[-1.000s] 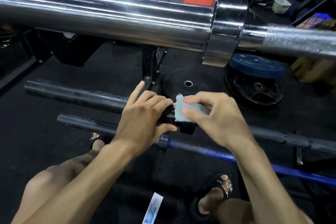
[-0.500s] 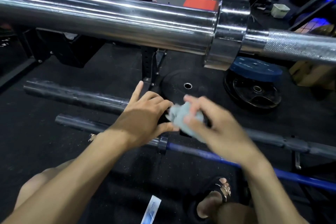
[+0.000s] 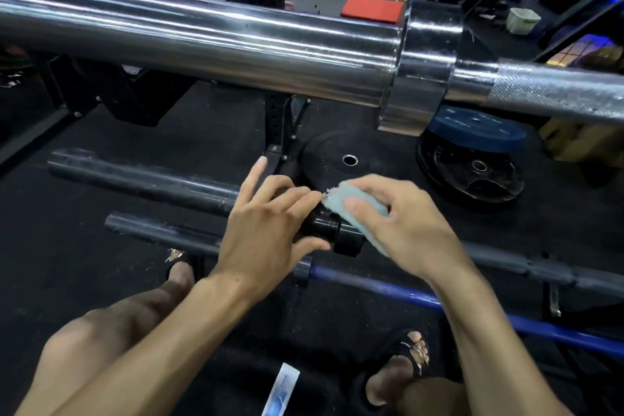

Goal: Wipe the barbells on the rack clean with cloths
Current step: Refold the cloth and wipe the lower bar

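A thick chrome barbell (image 3: 209, 44) crosses the upper half of the frame from the left edge to the right. Its wide sleeve is mirror bright with long streaks of reflected light, ends in a raised collar right of centre, then narrows to a dull, knurled shaft at the far right.

Below it, in the middle of the frame, a matte black barbell (image 3: 145, 179) lies nearly level, its sleeve smudged with pale marks and its stepped black collar at the centre. Nearer the viewer, a second dark sleeve at lower left joins a glossy blue barbell shaft (image 3: 388, 290) that slants toward the lower right edge.

The black rubber floor (image 3: 67, 263) carries a flat black weight plate (image 3: 341, 159) just above the hands, and a stack of plates (image 3: 472, 159) with a blue one on top at centre right.

Two bare forearms reach in from the bottom. The left hand (image 3: 266, 233) wraps the black collar, fingers curled over the top, thumb underneath and the index finger pointing straight up. The right hand (image 3: 401, 230) pinches a small pale blue-grey cloth (image 3: 354, 209) with a frayed edge, thumb on top, pressing it against the collar just right of the left hand.

A sandalled foot (image 3: 398, 375) sits at lower right, and a narrow white and blue wrapper (image 3: 282, 392) lies at the bottom centre.
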Action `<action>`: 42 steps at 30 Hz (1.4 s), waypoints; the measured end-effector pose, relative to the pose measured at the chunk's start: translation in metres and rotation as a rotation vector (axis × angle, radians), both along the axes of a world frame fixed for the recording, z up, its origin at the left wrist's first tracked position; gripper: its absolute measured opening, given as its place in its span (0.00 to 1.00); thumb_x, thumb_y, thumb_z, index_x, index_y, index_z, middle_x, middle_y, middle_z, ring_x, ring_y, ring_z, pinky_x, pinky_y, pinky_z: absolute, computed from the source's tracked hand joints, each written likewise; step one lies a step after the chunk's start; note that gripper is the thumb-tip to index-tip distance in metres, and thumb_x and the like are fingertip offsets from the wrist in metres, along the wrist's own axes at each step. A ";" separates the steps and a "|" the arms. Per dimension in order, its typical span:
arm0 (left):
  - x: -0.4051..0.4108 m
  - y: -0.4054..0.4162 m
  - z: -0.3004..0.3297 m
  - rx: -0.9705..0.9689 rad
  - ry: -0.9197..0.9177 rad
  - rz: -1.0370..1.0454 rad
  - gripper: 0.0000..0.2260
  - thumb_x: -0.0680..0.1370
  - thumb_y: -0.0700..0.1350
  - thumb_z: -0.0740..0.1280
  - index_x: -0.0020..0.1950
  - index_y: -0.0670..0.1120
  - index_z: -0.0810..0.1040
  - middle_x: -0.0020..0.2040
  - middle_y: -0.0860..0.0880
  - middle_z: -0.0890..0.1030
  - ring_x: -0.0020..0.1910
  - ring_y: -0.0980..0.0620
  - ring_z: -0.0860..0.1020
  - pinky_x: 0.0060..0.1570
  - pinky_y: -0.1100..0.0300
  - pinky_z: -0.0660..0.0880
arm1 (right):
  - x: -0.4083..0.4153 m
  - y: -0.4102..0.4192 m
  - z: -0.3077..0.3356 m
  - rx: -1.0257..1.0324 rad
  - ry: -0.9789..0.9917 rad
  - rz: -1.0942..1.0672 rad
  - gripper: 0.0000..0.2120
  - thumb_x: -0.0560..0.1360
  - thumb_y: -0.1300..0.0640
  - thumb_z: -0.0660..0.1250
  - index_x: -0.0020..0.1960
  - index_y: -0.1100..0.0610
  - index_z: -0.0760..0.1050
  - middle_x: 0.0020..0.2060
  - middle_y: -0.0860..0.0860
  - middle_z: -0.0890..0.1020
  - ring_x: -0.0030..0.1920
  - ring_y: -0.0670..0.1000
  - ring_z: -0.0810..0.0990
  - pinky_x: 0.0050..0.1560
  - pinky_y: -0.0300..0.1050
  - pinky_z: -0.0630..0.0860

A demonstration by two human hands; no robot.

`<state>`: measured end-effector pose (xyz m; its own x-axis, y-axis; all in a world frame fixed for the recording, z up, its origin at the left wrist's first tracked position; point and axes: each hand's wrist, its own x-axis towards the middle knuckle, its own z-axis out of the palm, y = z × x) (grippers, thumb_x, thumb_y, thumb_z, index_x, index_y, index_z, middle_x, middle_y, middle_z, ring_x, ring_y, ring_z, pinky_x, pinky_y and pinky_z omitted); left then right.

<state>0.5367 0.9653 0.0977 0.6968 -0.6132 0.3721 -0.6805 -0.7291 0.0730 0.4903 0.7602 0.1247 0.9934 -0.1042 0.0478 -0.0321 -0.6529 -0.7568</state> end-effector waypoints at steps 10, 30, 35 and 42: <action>0.022 0.002 0.013 -0.024 0.126 -0.069 0.37 0.69 0.73 0.65 0.69 0.50 0.77 0.56 0.56 0.80 0.64 0.48 0.71 0.80 0.39 0.48 | -0.015 -0.023 -0.001 0.219 -0.424 -0.271 0.07 0.80 0.56 0.70 0.50 0.44 0.84 0.45 0.49 0.79 0.42 0.47 0.77 0.44 0.37 0.72; 0.005 -0.002 0.004 -0.065 0.045 -0.033 0.29 0.67 0.67 0.73 0.62 0.54 0.82 0.51 0.60 0.84 0.54 0.53 0.74 0.80 0.44 0.53 | 0.011 0.021 -0.002 -0.063 -0.127 -0.089 0.09 0.79 0.50 0.69 0.42 0.49 0.82 0.40 0.43 0.79 0.47 0.44 0.74 0.47 0.33 0.68; 0.002 -0.004 0.007 -0.058 0.024 0.000 0.31 0.64 0.66 0.76 0.62 0.54 0.82 0.52 0.60 0.84 0.54 0.52 0.75 0.79 0.44 0.55 | 0.038 -0.013 -0.012 -0.134 0.005 -0.297 0.15 0.81 0.48 0.64 0.40 0.55 0.80 0.34 0.50 0.82 0.42 0.56 0.81 0.44 0.49 0.75; -0.002 -0.007 0.000 -0.112 -0.008 0.035 0.30 0.64 0.62 0.78 0.62 0.52 0.82 0.51 0.59 0.84 0.51 0.50 0.74 0.80 0.48 0.52 | -0.015 -0.001 0.001 0.058 -0.179 0.085 0.10 0.83 0.53 0.65 0.59 0.45 0.82 0.60 0.39 0.83 0.62 0.39 0.79 0.63 0.42 0.74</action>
